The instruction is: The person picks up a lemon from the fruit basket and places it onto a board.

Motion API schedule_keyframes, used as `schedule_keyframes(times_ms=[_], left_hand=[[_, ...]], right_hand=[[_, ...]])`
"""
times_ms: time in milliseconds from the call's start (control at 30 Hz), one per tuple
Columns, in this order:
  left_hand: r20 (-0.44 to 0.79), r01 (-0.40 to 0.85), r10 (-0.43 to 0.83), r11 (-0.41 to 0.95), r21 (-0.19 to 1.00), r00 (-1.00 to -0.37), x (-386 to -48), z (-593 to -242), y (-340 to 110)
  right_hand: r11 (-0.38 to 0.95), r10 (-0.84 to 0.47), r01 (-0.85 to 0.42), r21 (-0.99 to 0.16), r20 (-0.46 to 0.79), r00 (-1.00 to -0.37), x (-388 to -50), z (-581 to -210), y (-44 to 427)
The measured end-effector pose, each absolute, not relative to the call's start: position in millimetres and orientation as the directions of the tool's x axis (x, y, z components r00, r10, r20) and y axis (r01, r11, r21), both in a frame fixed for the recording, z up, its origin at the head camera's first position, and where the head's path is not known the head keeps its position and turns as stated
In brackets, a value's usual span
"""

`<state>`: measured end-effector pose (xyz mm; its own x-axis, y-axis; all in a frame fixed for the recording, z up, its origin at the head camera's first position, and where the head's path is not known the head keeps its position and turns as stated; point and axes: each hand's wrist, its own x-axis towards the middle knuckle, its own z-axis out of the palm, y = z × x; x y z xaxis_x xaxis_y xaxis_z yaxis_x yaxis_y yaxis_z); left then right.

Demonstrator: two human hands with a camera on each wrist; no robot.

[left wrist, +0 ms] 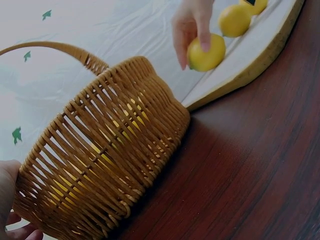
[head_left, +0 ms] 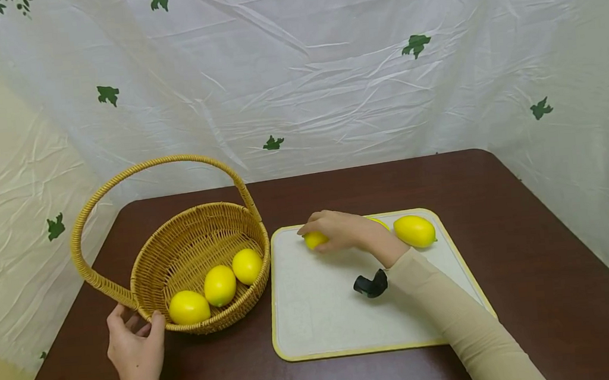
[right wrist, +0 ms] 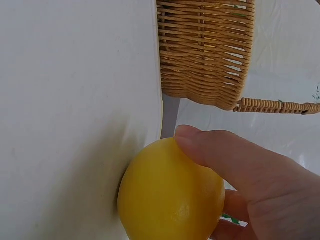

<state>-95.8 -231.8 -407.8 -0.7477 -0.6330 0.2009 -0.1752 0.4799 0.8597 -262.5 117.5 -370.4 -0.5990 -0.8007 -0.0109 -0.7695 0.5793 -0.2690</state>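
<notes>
My right hand (head_left: 340,230) grips a lemon (right wrist: 172,192) at the far left part of the white board (head_left: 319,308), thumb on one side and fingers round the other. In the head view most of that lemon is hidden under the hand. My left hand (head_left: 136,343) holds the near left rim of the wicker basket (head_left: 198,209), close to the foot of its handle, thumb over the edge. Inside the basket lie three lemons (head_left: 219,285) along its near right side. On the board's far right rests another lemon (head_left: 415,231); beside it, one more is mostly covered by my right forearm.
A black curved piece (head_left: 371,284) shows by my right cuff, over the board. The dark wooden table (head_left: 524,256) carries the board and basket. White cloth with green leaf shapes (head_left: 328,81) hangs behind and at both sides. The tall basket handle (head_left: 173,160) arches above the basket.
</notes>
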Motion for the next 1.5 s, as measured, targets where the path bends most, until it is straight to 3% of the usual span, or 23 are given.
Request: schedule_keyframes(times_ms=[1500], left_hand=[[0.223, -0.153, -0.618, 0.496, 0.855, -0.754, -94.9, -406.2, -231.5]], right_hand=[[0.589, -0.793, -0.767, -0.253, -0.002, -0.609, -259.6, -365.5, 118.3]])
